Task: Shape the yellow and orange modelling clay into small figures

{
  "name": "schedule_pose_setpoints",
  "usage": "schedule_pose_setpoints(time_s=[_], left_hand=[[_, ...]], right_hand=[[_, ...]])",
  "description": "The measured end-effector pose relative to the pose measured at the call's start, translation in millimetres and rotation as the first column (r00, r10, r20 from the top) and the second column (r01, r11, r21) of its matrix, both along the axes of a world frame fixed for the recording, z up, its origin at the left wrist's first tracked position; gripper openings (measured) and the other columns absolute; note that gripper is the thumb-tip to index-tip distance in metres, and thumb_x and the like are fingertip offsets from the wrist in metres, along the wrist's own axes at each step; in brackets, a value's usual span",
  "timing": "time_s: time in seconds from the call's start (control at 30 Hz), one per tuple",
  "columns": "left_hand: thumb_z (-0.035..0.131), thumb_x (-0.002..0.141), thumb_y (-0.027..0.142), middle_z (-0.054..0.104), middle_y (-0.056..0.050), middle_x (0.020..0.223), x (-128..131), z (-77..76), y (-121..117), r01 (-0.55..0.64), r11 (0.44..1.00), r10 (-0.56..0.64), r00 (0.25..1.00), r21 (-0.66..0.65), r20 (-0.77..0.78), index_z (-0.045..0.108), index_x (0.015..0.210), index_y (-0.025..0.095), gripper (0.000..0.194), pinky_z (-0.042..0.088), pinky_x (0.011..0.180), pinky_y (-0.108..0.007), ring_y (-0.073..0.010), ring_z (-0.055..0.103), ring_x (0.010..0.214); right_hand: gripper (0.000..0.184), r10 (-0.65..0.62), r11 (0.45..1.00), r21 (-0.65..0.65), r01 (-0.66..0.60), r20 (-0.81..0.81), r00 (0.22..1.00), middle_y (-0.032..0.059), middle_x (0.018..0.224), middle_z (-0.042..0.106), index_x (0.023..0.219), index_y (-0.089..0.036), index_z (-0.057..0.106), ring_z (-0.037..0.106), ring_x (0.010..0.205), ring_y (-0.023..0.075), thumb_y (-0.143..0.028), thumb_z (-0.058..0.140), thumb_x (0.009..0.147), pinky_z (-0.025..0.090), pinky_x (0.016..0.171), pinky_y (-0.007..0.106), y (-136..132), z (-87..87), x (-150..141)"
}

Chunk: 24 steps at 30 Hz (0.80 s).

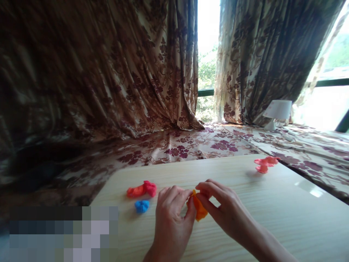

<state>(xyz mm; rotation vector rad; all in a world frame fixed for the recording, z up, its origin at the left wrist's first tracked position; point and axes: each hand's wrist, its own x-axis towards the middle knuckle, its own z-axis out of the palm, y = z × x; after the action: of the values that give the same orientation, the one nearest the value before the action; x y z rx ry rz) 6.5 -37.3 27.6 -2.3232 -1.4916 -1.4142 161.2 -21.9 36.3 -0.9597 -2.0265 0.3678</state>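
Observation:
Between the fingertips of both hands is a soft, crumpled orange piece [201, 211] that looks like modelling clay. My left hand [172, 214] pinches its upper left edge with thumb and forefinger. From the other side, my right hand [222, 200] pinches its top with thumb and fingers. Part of the piece is hidden behind the fingers. To the left of my left hand lie a red lump [141, 189], longish and of two shades, and a smaller blue lump [141, 206]. Neither hand touches them.
The pale wooden table [272, 211] has a pink shaped object [265, 164] near its far right corner. Behind it, a flowered cloth [177, 145] covers a ledge with a white lamp [277, 110]. Flowered curtains [152, 72] hang by the windows. A pixelated patch hides the lower left.

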Motion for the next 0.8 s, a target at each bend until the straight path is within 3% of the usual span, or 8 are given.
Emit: schedule_pose_setpoints(time_s=[0.4, 0.67, 0.8], left_hand=[[0.055, 0.080, 0.016, 0.067, -0.003, 0.076, -0.5, -3.1, 0.6, 0.013, 1.000, -0.013, 0.999, 0.002, 0.030, 0.067, 0.090, 0.022, 0.017, 0.043, 0.082, -0.039, -0.0177, 0.060, 0.074], [0.056, 0.080, 0.017, 0.067, -0.001, 0.071, -0.7, -0.7, 1.0, -0.024, 1.000, 0.025, 0.987, -0.007, 0.158, 0.066, 0.077, 0.021, 0.012, 0.046, 0.077, -0.034, -0.0163, 0.060, 0.071], [0.051, 0.084, 0.022, 0.069, -0.004, 0.079, -2.6, 1.7, 1.0, -0.001, 0.996, 0.021, 0.970, -0.084, 0.242, 0.067, 0.087, 0.019, 0.017, 0.049, 0.076, -0.034, -0.0184, 0.062, 0.077]], right_hand=[[0.023, 0.124, 0.990, -0.058, -0.127, -0.044, 0.991, 0.0050, 0.082, 0.057, 0.088, -0.018, 0.060, 0.055, 0.072, 0.0135, -0.021, 0.038, 0.093, 0.045, 0.067, 0.024, -4.0, 7.9, -0.1], [0.006, 0.031, 0.999, -0.028, -0.032, -0.047, 0.998, 0.0030, 0.081, 0.058, 0.087, -0.019, 0.058, 0.056, 0.070, 0.0132, -0.020, 0.052, 0.085, 0.046, 0.065, 0.025, -3.5, 6.0, -1.8], [0.015, -0.016, 1.000, 0.017, 0.017, -0.048, 0.999, 0.0024, 0.076, 0.059, 0.082, -0.019, 0.060, 0.055, 0.065, 0.0119, -0.016, 0.047, 0.087, 0.046, 0.061, 0.023, -0.5, 4.5, -1.4]])
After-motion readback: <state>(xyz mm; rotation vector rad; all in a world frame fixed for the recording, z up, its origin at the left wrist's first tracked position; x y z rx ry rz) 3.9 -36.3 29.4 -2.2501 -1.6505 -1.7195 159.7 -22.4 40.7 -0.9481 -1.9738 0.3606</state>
